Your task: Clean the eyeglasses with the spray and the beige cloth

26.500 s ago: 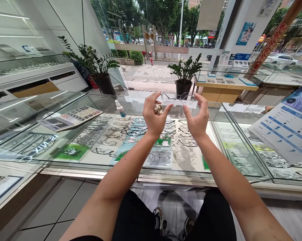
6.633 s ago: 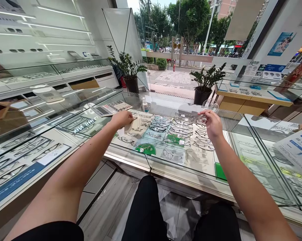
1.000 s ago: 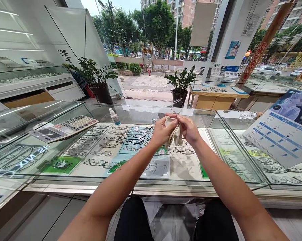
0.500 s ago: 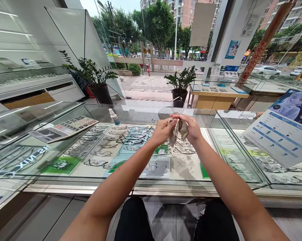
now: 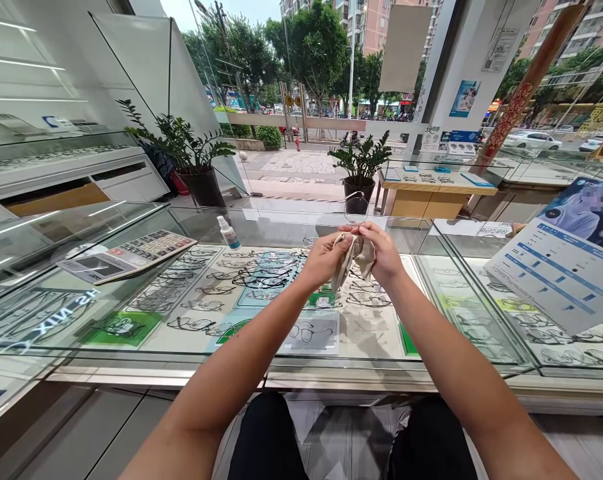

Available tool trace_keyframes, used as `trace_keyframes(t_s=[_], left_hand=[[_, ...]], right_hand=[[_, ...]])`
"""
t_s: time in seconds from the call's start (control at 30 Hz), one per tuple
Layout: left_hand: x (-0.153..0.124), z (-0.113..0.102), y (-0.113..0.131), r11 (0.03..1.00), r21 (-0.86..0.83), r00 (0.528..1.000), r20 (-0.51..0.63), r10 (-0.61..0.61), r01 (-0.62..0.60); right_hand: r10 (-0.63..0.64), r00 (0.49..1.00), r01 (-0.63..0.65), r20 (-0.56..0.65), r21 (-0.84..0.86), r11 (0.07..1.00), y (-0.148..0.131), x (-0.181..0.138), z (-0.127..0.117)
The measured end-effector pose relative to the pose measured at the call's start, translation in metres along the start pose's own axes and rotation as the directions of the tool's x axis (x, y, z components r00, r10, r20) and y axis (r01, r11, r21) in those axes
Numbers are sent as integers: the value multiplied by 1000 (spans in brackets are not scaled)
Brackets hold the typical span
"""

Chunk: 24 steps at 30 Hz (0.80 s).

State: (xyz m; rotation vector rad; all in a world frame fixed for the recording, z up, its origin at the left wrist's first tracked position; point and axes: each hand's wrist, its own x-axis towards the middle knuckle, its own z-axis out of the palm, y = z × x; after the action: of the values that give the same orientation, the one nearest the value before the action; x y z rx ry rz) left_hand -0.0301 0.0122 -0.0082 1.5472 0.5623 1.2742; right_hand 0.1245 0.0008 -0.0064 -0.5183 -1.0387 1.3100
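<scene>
Both hands meet above the glass counter, around thin-framed eyeglasses (image 5: 354,222) and a pale beige cleaning cloth (image 5: 345,264). My left hand (image 5: 323,261) is closed, pinching the cloth between thumb and fingers. Closed as well, my right hand (image 5: 385,256) grips the eyeglasses, with part of the cloth hanging beside its fingers. A wire part of the eyeglasses sticks up beyond the fingertips; the cloth and fingers hide the rest. A small white spray bottle (image 5: 229,233) stands on the glass to the left of the hands.
Rows of spectacle frames (image 5: 264,277) lie inside the glass display counter (image 5: 291,365). A printed booklet (image 5: 131,257) rests on top at left, and a blue and white leaflet (image 5: 564,257) stands at right. Potted plants (image 5: 359,160) are beyond the counter.
The fingers and cloth have shifted slightly around the eyeglasses; the cloth's hanging part now sits a little farther left. Both hands stay in about the same place.
</scene>
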Motion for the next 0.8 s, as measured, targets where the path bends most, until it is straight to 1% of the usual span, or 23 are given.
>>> trace_keyframes(t_s=[0.23, 0.43, 0.63, 0.73, 0.8], left_hand=[[-1, -1, 2, 998, 50, 999, -42, -25, 27], [-1, -3, 2, 998, 37, 998, -50, -47, 49], [-3, -4, 3, 995, 31, 995, -3, -96, 96], [-4, -4, 2, 992, -13, 991, 27, -129, 129], [-4, -4, 1, 991, -38, 990, 47, -130, 131]], right_hand=[[3, 999, -1, 46, -49, 999, -1, -2, 0], [-24, 997, 32, 74, -112, 993, 1, -1, -3], [-13, 999, 18, 46, -103, 995, -1, -3, 3], [-8, 999, 12, 40, -105, 994, -1, -3, 4], [-14, 1000, 16, 27, -105, 994, -1, -2, 3]])
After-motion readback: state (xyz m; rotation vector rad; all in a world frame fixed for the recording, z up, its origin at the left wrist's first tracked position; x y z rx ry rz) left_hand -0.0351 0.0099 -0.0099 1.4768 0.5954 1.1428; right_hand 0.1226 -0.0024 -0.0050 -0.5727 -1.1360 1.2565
